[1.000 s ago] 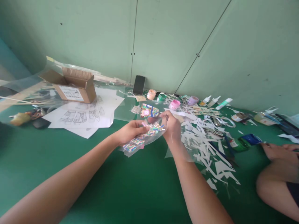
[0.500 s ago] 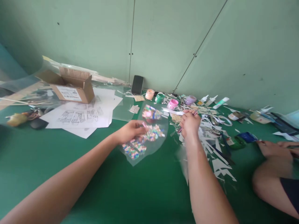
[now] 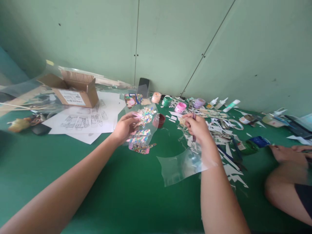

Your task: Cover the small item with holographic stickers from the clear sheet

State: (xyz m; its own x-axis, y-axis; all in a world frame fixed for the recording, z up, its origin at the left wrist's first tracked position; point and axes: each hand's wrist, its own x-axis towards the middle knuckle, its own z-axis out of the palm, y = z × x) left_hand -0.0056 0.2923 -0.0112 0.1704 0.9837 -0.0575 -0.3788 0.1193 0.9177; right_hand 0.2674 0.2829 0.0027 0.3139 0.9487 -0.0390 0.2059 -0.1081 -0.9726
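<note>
Pinched in my left hand [image 3: 127, 127] is a clear plastic sheet [image 3: 153, 128] bearing several multicoloured pieces, the middle ones shining with silvery glare. A patterned piece with a pink flower shape [image 3: 133, 100] shows at its far side, another patterned piece [image 3: 141, 149] at its near side. My right hand [image 3: 196, 126] is closed around a slim dark purplish stick-like tool [image 3: 194, 136], held nearly upright; its exact kind is unclear. Below my right wrist lies a second clear sheet [image 3: 180, 167]. Between my hands stands a dark red round container or lid [image 3: 159, 120].
At the left are an open cardboard box [image 3: 75, 92] and printed sheets [image 3: 85, 122]. A phone [image 3: 143, 87] leans on the wall near paint jars [image 3: 166, 101]. White paper scraps [image 3: 231, 170] and glue bottles [image 3: 221, 103] lie right. Another person's hand [image 3: 285, 154] is at far right.
My left hand has carried the plastic sheet left and slightly away, uncovering the dark red container. My right hand has turned, bringing the tool upright; the second clear sheet now shows more.
</note>
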